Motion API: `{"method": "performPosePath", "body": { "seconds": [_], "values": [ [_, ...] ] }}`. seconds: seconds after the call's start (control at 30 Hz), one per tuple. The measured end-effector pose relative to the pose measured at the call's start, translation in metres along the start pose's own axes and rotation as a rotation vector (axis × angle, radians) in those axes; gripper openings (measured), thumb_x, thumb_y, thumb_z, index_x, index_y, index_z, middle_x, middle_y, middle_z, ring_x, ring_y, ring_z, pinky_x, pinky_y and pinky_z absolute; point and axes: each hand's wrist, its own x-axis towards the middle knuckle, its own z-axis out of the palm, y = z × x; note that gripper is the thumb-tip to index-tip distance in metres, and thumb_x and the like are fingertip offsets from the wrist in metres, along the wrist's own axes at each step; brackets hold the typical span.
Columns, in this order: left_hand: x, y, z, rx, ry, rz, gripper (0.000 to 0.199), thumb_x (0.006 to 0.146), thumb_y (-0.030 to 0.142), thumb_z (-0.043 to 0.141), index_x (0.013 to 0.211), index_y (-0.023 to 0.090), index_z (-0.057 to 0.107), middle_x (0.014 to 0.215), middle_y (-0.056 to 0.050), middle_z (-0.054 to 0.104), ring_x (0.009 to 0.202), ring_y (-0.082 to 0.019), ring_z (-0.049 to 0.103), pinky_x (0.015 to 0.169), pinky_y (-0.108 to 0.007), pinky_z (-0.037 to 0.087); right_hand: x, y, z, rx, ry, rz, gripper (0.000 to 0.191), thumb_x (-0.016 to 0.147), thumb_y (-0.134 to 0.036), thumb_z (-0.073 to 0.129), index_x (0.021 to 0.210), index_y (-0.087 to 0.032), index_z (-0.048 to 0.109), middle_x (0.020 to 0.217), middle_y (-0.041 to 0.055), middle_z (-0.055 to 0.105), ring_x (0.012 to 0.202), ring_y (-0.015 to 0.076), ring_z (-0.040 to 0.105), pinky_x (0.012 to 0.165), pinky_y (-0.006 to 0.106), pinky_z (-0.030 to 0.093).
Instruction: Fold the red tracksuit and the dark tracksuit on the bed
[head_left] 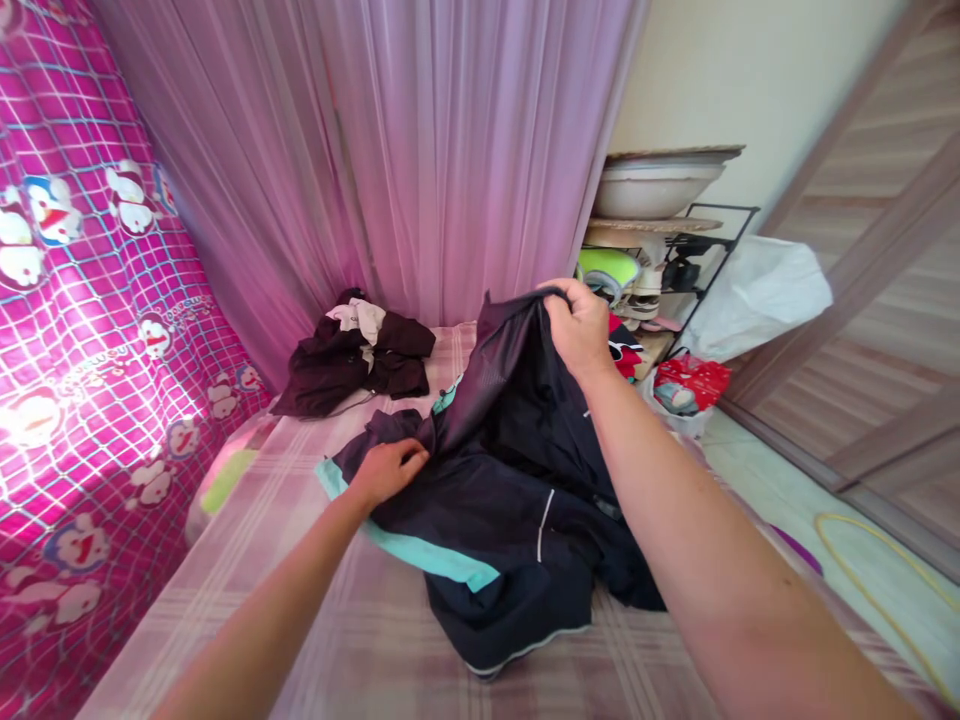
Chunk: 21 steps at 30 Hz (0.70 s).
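Observation:
A dark navy jacket (495, 510) with turquoise trim and thin white piping lies spread on the plaid bed cover (300, 640). My right hand (581, 325) pinches one edge of it and holds that part raised, so the dark inside shows. Lower and to the left, my left hand (390, 470) rests on the jacket near its collar end, with thumb and fingers closed on the cloth. One sleeve hangs toward me with a pale line at its hem. Folds hide part of the jacket's far side.
Another heap of dark clothes (352, 355) lies farther back on the bed, against the purple curtain (465, 150). A pink patterned curtain (97, 300) hangs at left. To the right stand a rack (724, 215) with basins (660, 185), a white bag (772, 295) and a red bag (690, 380).

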Motion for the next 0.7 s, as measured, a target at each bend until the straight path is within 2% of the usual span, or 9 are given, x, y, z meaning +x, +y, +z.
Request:
{"method": "performPosePath", "body": {
  "seconds": [0.07,0.13,0.17,0.23,0.33,0.47,0.53,0.63,0.7],
  "values": [
    [0.010,-0.012,-0.015,-0.047,0.086,-0.122,0.040,0.090,0.052,0.042,0.099,0.025,0.070,0.090,-0.003,0.075,0.087,-0.022,0.069,0.086,-0.037,0.052,-0.022,-0.005,-0.012,0.069,-0.389,0.061,0.029,0.077,-0.025,0.048,0.089,-0.020,0.074,0.091,0.0013,0.075,0.092,0.0205,0.068,0.088,0.033,0.052],
    [0.023,-0.019,-0.028,-0.053,0.151,-0.178,0.042,0.088,0.054,0.045,0.103,0.024,0.070,0.095,-0.005,0.075,0.088,-0.022,0.069,0.083,-0.034,0.052,-0.051,-0.002,-0.024,0.082,-0.940,0.146,0.026,0.071,-0.024,0.053,0.081,-0.020,0.076,0.084,0.0002,0.076,0.083,0.0195,0.069,0.082,0.031,0.053],
    [0.030,-0.020,-0.031,-0.063,0.155,-0.175,0.043,0.088,0.053,0.047,0.107,0.023,0.069,0.102,-0.006,0.075,0.093,-0.023,0.069,0.085,-0.034,0.052,-0.066,0.003,-0.029,0.059,-1.164,0.177,0.026,0.069,-0.023,0.054,0.081,-0.021,0.078,0.083,-0.0004,0.076,0.082,0.0191,0.069,0.081,0.030,0.053],
    [0.044,-0.015,-0.031,-0.097,0.124,-0.151,0.046,0.086,0.049,0.051,0.120,0.021,0.065,0.118,-0.009,0.072,0.105,-0.024,0.068,0.091,-0.035,0.051,-0.091,0.014,-0.037,-0.023,-1.350,0.233,0.029,0.067,-0.020,0.054,0.081,-0.023,0.079,0.082,-0.0014,0.077,0.079,0.0186,0.069,0.079,0.028,0.052],
    [0.061,0.003,-0.018,-0.164,0.041,-0.073,0.057,0.080,0.037,0.061,0.135,0.022,0.056,0.130,-0.009,0.067,0.116,-0.027,0.064,0.099,-0.037,0.049,-0.113,0.030,-0.046,-0.082,-1.346,0.245,0.034,0.069,-0.020,0.051,0.086,-0.025,0.080,0.087,-0.0019,0.078,0.083,0.0191,0.070,0.081,0.029,0.052],
    [0.072,0.020,0.003,-0.282,-0.031,0.013,0.059,0.073,0.026,0.067,0.132,0.027,0.060,0.128,-0.004,0.069,0.116,-0.027,0.064,0.099,-0.037,0.049,-0.120,0.037,-0.057,-0.131,-1.228,0.205,0.034,0.073,-0.020,0.052,0.091,-0.026,0.080,0.094,-0.0018,0.078,0.090,0.0202,0.071,0.087,0.029,0.051],
    [0.073,0.019,0.006,-0.370,-0.023,-0.010,0.056,0.074,0.029,0.067,0.130,0.026,0.061,0.125,-0.005,0.071,0.113,-0.027,0.065,0.098,-0.038,0.050,-0.122,0.037,-0.062,-0.157,-1.196,0.206,0.034,0.074,-0.022,0.053,0.093,-0.027,0.080,0.096,-0.0019,0.078,0.090,0.0205,0.071,0.088,0.029,0.051],
    [0.071,0.009,-0.002,-0.492,0.010,-0.082,0.055,0.079,0.042,0.063,0.129,0.021,0.061,0.117,-0.007,0.074,0.105,-0.024,0.069,0.091,-0.035,0.054,-0.128,0.039,-0.065,-0.147,-1.170,0.215,0.033,0.076,-0.024,0.054,0.095,-0.027,0.079,0.097,-0.0022,0.078,0.090,0.0206,0.071,0.087,0.029,0.052],
    [0.065,0.002,-0.012,-0.425,0.085,-0.123,0.049,0.084,0.051,0.055,0.121,0.020,0.065,0.111,-0.008,0.075,0.100,-0.022,0.070,0.087,-0.033,0.055,-0.134,0.042,-0.064,-0.127,-1.139,0.203,0.032,0.077,-0.023,0.053,0.096,-0.027,0.079,0.097,-0.0019,0.078,0.091,0.0207,0.071,0.088,0.030,0.052]
  ]
}}
